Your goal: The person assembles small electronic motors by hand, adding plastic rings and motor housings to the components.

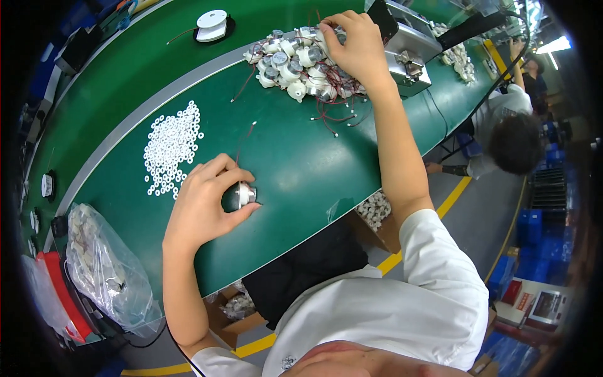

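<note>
My left hand [204, 200] is closed around a small motor [246, 195] with a white plastic housing, just above or on the green table [301, 169]. A thin dark red lead with a white plug runs from it toward the far side. Farther off on the right, my right hand [357, 49] bends over a heap of similar motors [290, 66] with tangled red and black wires. Its thumb and fingers come together at the heap's edge; what they pinch is hidden. Left of the held motor lies a spread of small white rings [169, 147].
A metal machine [408, 44] stands right of the heap. Beyond the grey rail [135, 110], a white spool-like part [212, 26] sits on the green belt. A plastic bag [103, 264] and red bin [66, 295] are at left. A co-worker [512, 138] works at right.
</note>
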`<state>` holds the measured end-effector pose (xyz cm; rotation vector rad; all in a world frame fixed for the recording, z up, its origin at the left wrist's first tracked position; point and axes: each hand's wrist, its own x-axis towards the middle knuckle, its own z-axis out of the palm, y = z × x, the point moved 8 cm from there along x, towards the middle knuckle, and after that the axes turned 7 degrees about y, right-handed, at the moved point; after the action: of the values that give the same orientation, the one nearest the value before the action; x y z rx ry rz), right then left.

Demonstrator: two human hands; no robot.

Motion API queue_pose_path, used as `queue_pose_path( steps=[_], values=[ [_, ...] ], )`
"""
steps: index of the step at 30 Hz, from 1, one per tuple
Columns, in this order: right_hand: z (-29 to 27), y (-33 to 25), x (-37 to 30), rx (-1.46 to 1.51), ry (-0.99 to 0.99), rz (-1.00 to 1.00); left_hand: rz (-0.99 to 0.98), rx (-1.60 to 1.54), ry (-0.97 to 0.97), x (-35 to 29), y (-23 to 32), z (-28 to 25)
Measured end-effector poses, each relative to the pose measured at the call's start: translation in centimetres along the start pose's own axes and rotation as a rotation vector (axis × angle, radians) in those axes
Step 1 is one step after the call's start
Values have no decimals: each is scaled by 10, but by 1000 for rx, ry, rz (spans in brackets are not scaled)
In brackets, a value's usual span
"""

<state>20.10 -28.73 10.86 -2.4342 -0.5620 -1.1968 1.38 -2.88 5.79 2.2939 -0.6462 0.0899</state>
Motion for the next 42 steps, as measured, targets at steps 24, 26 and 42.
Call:
queue_pose_path(
  steps=[24, 26, 42],
  values=[
    [37, -185, -89, 1138, -753, 149, 242, 22, 655, -9, -8, -25],
    [9, -179, -62, 918, -263, -104, 159, -70, 590, -7, -15, -23],
    [64, -153, -102, 1299, -1067, 433, 75, 333, 549, -3, -30, -56]
  ],
)
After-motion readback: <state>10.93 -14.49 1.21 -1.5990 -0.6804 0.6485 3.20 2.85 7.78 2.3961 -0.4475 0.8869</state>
